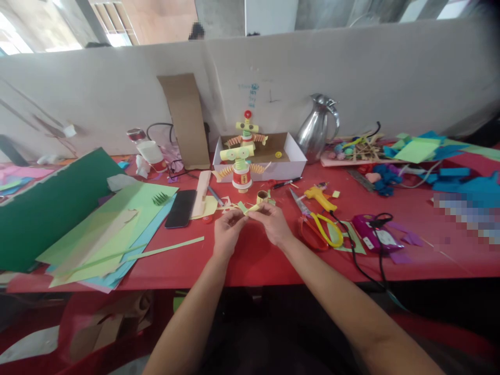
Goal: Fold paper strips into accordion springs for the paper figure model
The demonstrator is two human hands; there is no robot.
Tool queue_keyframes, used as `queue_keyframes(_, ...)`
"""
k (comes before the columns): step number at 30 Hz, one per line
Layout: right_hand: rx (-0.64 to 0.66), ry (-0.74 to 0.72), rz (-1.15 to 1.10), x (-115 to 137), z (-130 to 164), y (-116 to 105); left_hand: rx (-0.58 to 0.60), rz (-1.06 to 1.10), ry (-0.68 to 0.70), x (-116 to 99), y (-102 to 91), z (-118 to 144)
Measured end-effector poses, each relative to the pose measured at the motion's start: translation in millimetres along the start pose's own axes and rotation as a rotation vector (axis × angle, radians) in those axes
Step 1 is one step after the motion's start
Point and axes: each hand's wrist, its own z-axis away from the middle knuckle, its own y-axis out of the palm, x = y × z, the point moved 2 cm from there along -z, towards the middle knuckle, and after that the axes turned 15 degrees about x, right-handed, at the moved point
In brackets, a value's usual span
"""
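My left hand (229, 228) and my right hand (274, 224) meet over the red table, both with fingers pinched. Between their fingertips is a small pale yellow and green paper piece (252, 209); whether it is one piece or two I cannot make out. Just behind it a short paper tube (262, 197) stands upright. Farther back is a paper robot figure (241, 172) with a red and white cup body and pleated arms. A similar figure (247, 136) with a red top stands behind it, by the white box.
Yellow-handled scissors (330, 229), a yellow glue gun (321, 198) and a purple box (375, 234) with black cords lie to the right. A phone (181, 208) and coloured paper sheets (113, 229) lie left. Behind stand a white box (269, 171) and a metal jug (317, 127).
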Motion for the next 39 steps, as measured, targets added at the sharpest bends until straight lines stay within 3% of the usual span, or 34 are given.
queue_keyframes(6, -0.001, 0.023, 0.024, -2.9, -1.3, -0.6, 0.009, -0.035, 0.0, -0.8, -0.5, -0.3)
queue_keyframes(11, -0.032, 0.027, 0.04, -2.6, -1.6, -2.1, 0.031, 0.082, 0.022, -2.9, 2.5, -0.1)
queue_keyframes(18, -0.029, 0.076, -0.006, -5.0, -0.6, 1.5, -0.129, 0.081, 0.008, 1.2, -3.0, -1.1)
queue_keyframes(26, -0.028, 0.075, -0.02, -4.5, 0.6, 4.9, -0.175, 0.186, -0.029, 4.5, -2.8, -2.7)
queue_keyframes(34, -0.097, 0.068, -0.044, -4.0, -1.2, 0.5, -0.083, 0.277, -0.101, 4.4, -1.1, -2.4)
queue_keyframes(39, -0.092, 0.113, -0.103, -8.2, -3.7, -2.0, -0.087, 0.286, -0.13, 4.7, -0.9, -2.8)
